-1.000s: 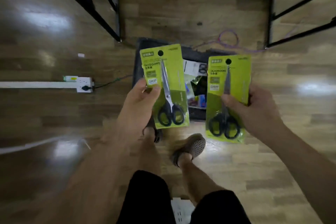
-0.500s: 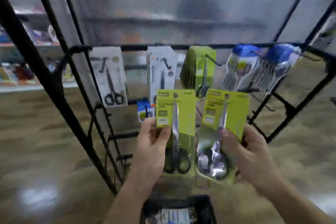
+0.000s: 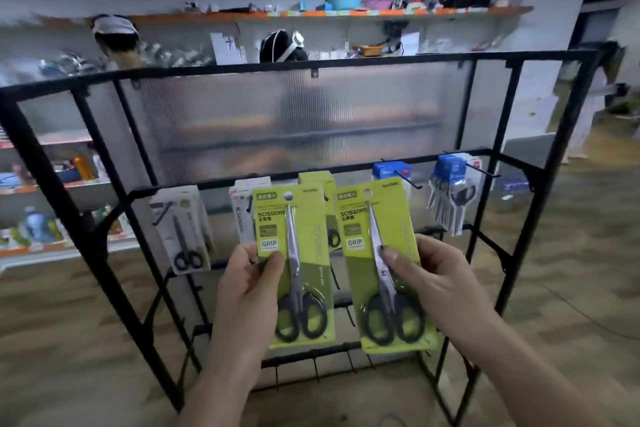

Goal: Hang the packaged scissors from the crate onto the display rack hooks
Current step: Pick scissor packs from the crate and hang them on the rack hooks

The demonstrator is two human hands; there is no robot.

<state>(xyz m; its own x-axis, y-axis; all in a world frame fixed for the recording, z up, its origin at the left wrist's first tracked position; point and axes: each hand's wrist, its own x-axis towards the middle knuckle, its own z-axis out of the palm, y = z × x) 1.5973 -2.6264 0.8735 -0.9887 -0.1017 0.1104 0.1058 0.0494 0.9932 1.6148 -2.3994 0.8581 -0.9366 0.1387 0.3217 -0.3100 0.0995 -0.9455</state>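
two green packaged scissors are held upright, side by side and just apart, before the black display rack [image 3: 415,60]. the left hand [image 3: 249,291] pinches the left pack [image 3: 304,253] at its left edge, thumb on its face; the right hand [image 3: 440,284] grips the right pack [image 3: 388,229] at its right edge. other packs [image 3: 180,229] hang on hooks [image 3: 405,177] behind.

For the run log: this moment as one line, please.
left hand: holds green carded scissors pack | right hand: holds second green carded scissors pack | black metal display rack: neither pack hung yet
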